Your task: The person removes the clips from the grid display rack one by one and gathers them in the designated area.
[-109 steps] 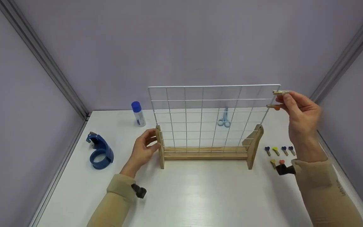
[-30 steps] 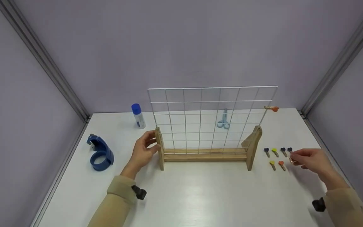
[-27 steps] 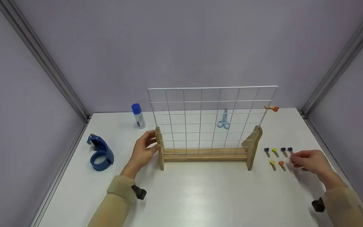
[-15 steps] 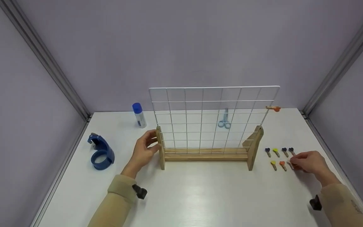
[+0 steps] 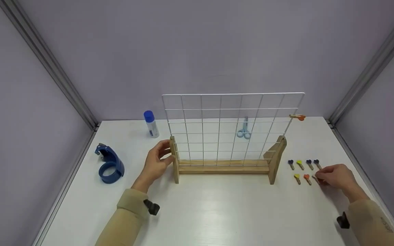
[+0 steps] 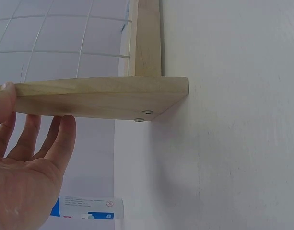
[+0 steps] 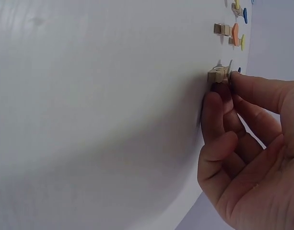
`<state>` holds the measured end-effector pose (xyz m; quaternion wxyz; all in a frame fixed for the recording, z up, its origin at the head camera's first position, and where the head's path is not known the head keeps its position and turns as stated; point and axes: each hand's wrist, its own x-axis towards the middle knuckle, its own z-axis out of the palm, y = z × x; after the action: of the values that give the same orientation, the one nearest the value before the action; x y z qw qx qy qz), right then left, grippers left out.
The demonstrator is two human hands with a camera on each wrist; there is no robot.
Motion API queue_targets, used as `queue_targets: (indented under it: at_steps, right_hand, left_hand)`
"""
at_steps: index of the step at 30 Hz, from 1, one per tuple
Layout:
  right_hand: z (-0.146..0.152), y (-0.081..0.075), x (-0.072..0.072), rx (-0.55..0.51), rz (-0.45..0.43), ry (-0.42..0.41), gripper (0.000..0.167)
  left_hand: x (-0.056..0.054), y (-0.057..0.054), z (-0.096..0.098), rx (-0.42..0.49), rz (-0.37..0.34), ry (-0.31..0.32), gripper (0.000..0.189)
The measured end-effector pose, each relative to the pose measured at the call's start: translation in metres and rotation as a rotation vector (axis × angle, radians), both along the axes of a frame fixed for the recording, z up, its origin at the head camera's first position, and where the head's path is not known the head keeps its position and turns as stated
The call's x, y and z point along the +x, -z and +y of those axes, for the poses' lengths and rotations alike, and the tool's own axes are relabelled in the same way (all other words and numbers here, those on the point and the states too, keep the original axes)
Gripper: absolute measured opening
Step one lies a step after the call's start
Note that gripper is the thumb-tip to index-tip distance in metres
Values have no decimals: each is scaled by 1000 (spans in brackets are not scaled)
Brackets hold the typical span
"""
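Note:
A white wire grid [image 5: 219,133] stands in a wooden base on the table. My left hand [image 5: 154,165] holds the base's left side panel [image 6: 99,100], thumb on one face and fingertips on the other. At the right, my right hand [image 5: 337,177] pinches a small wooden clothespin [image 7: 217,75] down at the tabletop. Its decorated end is mostly covered by my fingers. Beside it lie two rows of clothespins with dark blue, yellow and orange hearts, such as an orange one [image 5: 307,179]. Another orange-heart clothespin [image 5: 298,117] is clipped to the grid's right edge.
Light blue scissors [image 5: 244,131] lie behind the grid. A glue stick [image 5: 151,124] with a blue cap stands at the back left. A blue tape dispenser [image 5: 111,167] lies at the left. Grey walls [image 5: 197,48] bound the table at the back and sides.
My right hand has come down from the grid's upper right edge to the rows on the table, bringing the clothespin, and lowered it to the surface. My left hand has stayed put.

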<state>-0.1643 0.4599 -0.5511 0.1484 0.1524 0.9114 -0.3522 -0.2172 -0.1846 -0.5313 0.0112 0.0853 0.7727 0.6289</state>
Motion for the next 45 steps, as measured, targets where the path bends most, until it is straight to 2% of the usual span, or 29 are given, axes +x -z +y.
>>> queue_targets:
  at_steps: [14,22,25,28,36,42,45]
  right_hand:
    - [2,-17,1,72,48,-31,46]
    - [-8,-30,2,-3,92,4,51]
    - [-13,-39,1,-58,121,20,57]
    - [-19,-48,1,-127,196,31,58]
    - [-39,-74,2,-353,419,60,17]
    - [-57,-89,2,-606,529,77,17]
    - [-69,-95,1,-701,579,77,18]
  left_hand:
    - [0,-3,1,-8,-31,-18,56]
    - [-1,-2,2,-6,-34,-22,57]
    - [-1,-2,2,-10,-25,-19,56]
    - [-1,-2,1,-3,-10,-12,56]
    - [1,-3,1,2,10,2,54]
    - [0,-2,1,8,18,3,54]
    - [0,-1,1,9,18,2,54]
